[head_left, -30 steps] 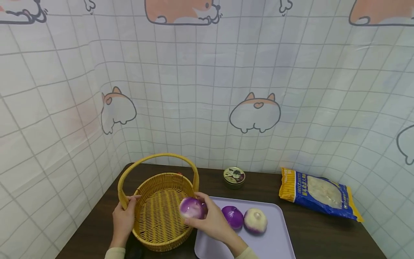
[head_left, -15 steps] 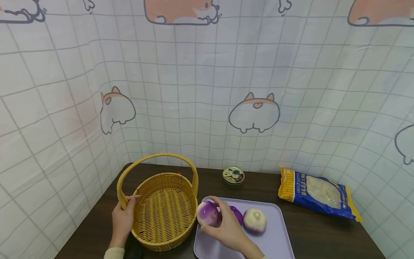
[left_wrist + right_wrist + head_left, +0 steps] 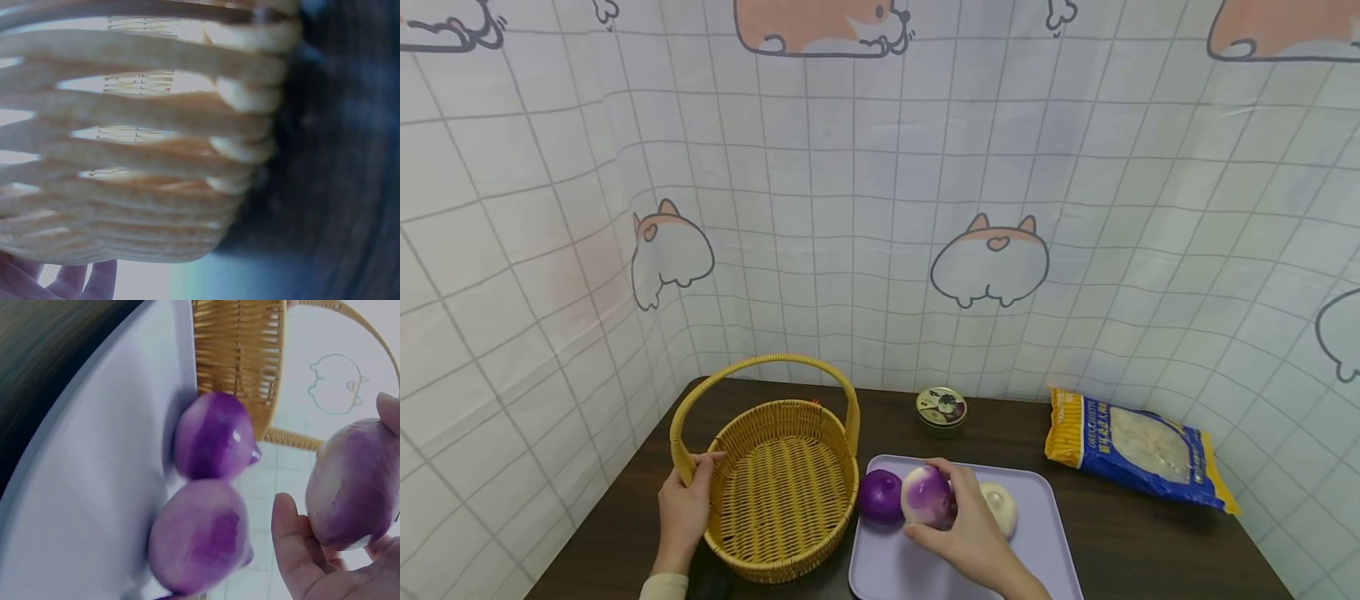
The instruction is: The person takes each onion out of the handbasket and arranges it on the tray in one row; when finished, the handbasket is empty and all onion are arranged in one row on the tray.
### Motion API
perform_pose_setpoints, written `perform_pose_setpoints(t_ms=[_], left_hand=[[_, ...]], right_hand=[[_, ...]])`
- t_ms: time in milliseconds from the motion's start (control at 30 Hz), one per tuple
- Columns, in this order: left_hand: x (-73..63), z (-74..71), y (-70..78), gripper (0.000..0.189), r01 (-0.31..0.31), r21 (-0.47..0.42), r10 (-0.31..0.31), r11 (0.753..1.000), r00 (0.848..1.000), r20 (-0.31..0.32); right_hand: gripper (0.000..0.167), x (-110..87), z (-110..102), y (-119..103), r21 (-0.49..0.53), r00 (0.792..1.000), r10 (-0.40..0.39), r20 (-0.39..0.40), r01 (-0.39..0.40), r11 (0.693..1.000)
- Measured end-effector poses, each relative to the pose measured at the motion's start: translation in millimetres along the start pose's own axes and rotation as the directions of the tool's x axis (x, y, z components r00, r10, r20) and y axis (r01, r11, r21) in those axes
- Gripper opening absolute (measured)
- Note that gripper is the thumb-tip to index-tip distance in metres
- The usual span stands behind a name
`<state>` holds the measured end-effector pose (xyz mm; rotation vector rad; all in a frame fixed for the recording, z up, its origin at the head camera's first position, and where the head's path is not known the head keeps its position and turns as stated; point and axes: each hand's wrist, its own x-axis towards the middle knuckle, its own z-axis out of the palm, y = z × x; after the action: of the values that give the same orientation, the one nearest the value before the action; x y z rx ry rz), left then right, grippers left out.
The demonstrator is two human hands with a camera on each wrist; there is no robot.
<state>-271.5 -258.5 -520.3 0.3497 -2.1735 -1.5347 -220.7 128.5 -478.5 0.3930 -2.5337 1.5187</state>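
Observation:
A round yellow wicker basket [image 3: 782, 492] with a tall handle stands at the left. My left hand [image 3: 683, 508] grips its left side by the foot of the handle; in the left wrist view, fingers [image 3: 72, 281] show against the weave. Over the lilac tray [image 3: 1037, 542], my right hand [image 3: 973, 537] holds a purple-and-white onion [image 3: 925, 497] between thumb and fingers. A dark purple onion [image 3: 880, 497] lies near the tray's left edge, and a paler onion [image 3: 1002, 507] is partly covered by the hand. In the right wrist view, another onion [image 3: 200, 537] lies beside the dark one.
Behind the tray stands a round tin [image 3: 942, 410]. A blue and yellow bag of pasta [image 3: 1142, 450] lies at the back right of the dark table [image 3: 1150, 550]. A white grid-patterned cloth [image 3: 865, 208] hangs behind.
My right hand has carried the onion rightward, from the basket's right rim to over the tray. The dark purple onion at the left has come into sight. My left hand keeps its place.

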Motion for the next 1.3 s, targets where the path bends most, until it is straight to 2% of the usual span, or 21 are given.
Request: perform_pose_setpoints(t_ms=[300, 633, 867, 1100, 1300], left_hand=[[-0.7, 0.8, 1.1, 0.043, 0.006, 0.006, -0.006, 1.0, 1.0, -0.003], [-0.7, -0.8, 1.3, 0.044, 0.016, -0.014, -0.016, 1.0, 1.0, 0.017], [-0.7, -0.7, 1.0, 0.043, 0.011, -0.003, -0.011, 1.0, 1.0, 0.017], [-0.1, -0.3, 0.1, 0.043, 0.009, -0.013, -0.009, 1.0, 1.0, 0.02], [-1.1, -0.4, 1.5, 0.042, 0.013, -0.013, -0.013, 1.0, 1.0, 0.012]], right_hand=[[0.085, -5.2, -12, 12, 0.039, 0.999, 0.002, -0.045, 0.0, 0.999], [0.085, -9.7, -30, 15, 0.126, 0.99, 0.128, -0.056, -0.121, 0.985], [0.083, -8.6, -49, 19, 0.026, 0.986, 0.121, -0.115, -0.119, 0.993], [0.084, -10.6, -67, 30, 0.012, 0.983, 0.107, -0.149, -0.107, 0.994], [0.079, -12.3, -79, 43, -0.038, 0.973, 0.071, -0.219, -0.081, 0.996]])
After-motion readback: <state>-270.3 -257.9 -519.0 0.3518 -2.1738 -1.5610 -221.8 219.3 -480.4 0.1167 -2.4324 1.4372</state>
